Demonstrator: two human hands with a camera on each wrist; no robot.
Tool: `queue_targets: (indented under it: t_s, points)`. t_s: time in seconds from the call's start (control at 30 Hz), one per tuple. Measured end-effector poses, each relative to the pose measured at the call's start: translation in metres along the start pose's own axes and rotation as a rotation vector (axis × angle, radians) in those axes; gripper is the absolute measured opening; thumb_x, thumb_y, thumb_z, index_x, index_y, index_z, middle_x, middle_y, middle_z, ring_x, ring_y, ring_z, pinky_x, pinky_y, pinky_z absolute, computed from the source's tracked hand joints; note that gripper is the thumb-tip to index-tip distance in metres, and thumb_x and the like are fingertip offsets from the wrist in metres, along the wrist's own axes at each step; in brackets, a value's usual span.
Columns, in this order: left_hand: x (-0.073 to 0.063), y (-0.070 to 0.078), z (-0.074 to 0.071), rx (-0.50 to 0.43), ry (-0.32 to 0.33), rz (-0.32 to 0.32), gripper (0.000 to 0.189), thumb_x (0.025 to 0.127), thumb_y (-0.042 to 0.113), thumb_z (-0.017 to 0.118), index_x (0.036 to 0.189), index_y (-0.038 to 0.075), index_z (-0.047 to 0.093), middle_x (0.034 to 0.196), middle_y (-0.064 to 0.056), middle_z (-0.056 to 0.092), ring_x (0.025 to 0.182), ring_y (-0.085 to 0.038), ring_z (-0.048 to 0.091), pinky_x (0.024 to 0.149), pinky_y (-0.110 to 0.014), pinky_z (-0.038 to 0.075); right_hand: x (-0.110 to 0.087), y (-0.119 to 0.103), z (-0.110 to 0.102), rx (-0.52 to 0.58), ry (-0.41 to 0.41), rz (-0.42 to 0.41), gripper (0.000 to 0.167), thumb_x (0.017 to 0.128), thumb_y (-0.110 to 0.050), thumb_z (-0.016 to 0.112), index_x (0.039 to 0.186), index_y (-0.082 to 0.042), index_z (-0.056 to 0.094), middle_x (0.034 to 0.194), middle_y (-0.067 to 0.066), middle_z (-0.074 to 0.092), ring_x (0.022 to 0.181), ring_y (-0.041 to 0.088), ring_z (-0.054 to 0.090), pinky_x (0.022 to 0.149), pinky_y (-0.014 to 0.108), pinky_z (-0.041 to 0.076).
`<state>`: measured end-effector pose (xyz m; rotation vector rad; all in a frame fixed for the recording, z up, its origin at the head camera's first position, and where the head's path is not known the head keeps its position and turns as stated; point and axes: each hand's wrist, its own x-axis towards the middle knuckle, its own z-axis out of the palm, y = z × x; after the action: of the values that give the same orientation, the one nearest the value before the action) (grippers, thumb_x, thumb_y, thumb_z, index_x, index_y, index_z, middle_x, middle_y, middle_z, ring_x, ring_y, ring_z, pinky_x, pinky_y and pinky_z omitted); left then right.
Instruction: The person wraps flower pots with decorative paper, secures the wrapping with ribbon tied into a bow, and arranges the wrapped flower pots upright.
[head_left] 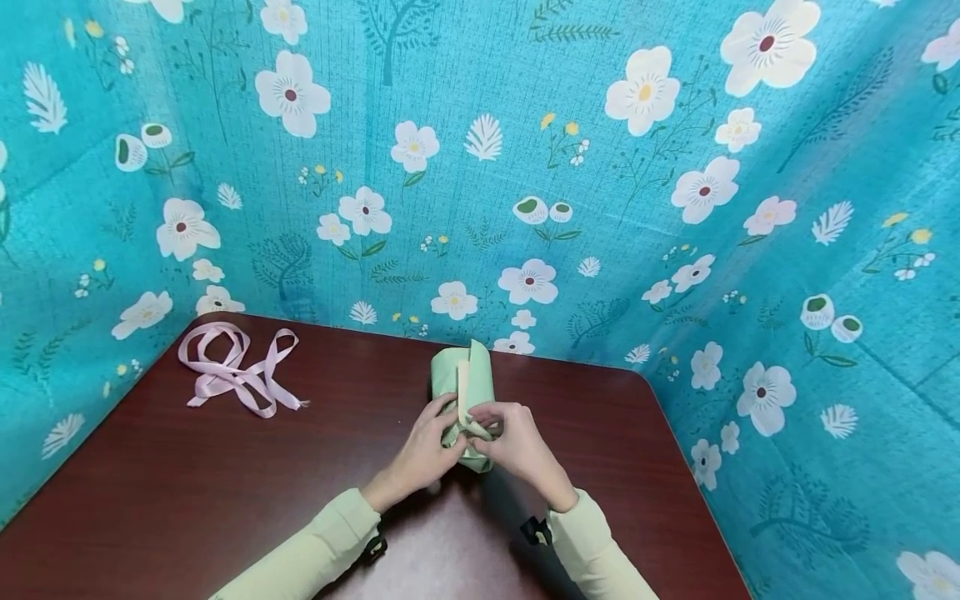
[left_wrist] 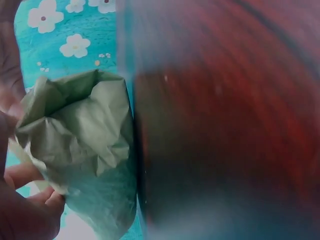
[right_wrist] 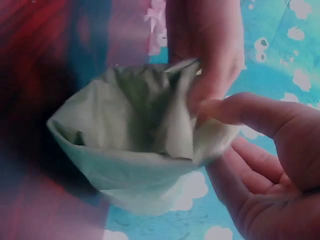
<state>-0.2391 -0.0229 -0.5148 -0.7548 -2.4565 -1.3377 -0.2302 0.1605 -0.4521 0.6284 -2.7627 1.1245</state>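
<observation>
A roll-shaped package in light green wrapping paper [head_left: 481,375] lies near the far edge of the table, its near end gathered in loose folds. My left hand [head_left: 425,446] holds the package from the left, thumb at the near end. From the right, my right hand [head_left: 517,440] pinches the paper's edge between thumb and fingers. The right wrist view shows the open paper end [right_wrist: 100,125] with crumpled flaps folding inward. Creased folds [left_wrist: 95,125] also show in the left wrist view. What the paper wraps is hidden.
A loosely looped pink ribbon [head_left: 236,371] lies at the far left of the dark red-brown table [head_left: 225,483]. Behind and on both sides hangs a blue floral cloth [head_left: 465,167], close to the table's edges.
</observation>
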Motion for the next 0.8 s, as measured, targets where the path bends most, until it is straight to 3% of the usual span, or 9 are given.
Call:
queue_targets:
  t_s: [0.1, 0.2, 0.4, 0.6, 0.8]
  points:
    - [0.000, 0.000, -0.003, 0.016, -0.035, 0.001, 0.057, 0.089, 0.019, 0.070, 0.141, -0.001, 0.058, 0.153, -0.015, 0.046, 0.142, -0.032, 0.042, 0.110, -0.051, 0.042, -0.005, 0.007, -0.001, -0.009, 0.036, 0.020, 0.028, 0.083, 0.000, 0.080, 0.110, -0.007, 0.077, 0.102, 0.004, 0.076, 0.084, 0.012, 0.069, 0.072, 0.028, 0.058]
    - [0.000, 0.001, -0.006, 0.030, -0.078, -0.010, 0.068, 0.087, 0.023, 0.071, 0.146, -0.003, 0.050, 0.155, -0.014, 0.043, 0.143, -0.032, 0.039, 0.109, -0.051, 0.043, -0.011, 0.011, 0.001, -0.041, 0.090, 0.020, 0.022, 0.084, 0.003, 0.078, 0.104, -0.008, 0.079, 0.092, 0.002, 0.075, 0.075, 0.008, 0.064, 0.066, 0.025, 0.055]
    - [0.000, -0.001, -0.005, 0.078, -0.063, 0.025, 0.060, 0.087, 0.017, 0.074, 0.140, -0.004, 0.057, 0.153, -0.018, 0.045, 0.141, -0.036, 0.041, 0.108, -0.051, 0.044, -0.016, 0.008, 0.007, -0.084, 0.133, -0.114, 0.022, 0.083, 0.010, 0.075, 0.096, -0.007, 0.081, 0.084, 0.000, 0.070, 0.065, 0.004, 0.057, 0.058, 0.021, 0.050]
    - [0.001, 0.000, -0.003, 0.108, -0.053, 0.034, 0.039, 0.084, 0.010, 0.079, 0.121, 0.001, 0.071, 0.148, -0.023, 0.047, 0.139, -0.040, 0.044, 0.107, -0.051, 0.046, -0.016, 0.002, 0.011, -0.161, -0.006, -0.253, 0.018, 0.086, 0.002, 0.078, 0.100, -0.007, 0.081, 0.094, 0.001, 0.070, 0.081, 0.009, 0.066, 0.069, 0.020, 0.055]
    - [0.002, 0.003, -0.011, 0.054, -0.078, -0.022, 0.067, 0.078, 0.014, 0.087, 0.135, -0.006, 0.059, 0.147, -0.026, 0.049, 0.137, -0.042, 0.045, 0.107, -0.053, 0.045, -0.014, 0.005, 0.004, -0.017, -0.170, -0.199, 0.021, 0.098, -0.013, 0.069, 0.116, -0.008, 0.077, 0.110, 0.001, 0.075, 0.097, 0.011, 0.069, 0.080, 0.030, 0.059]
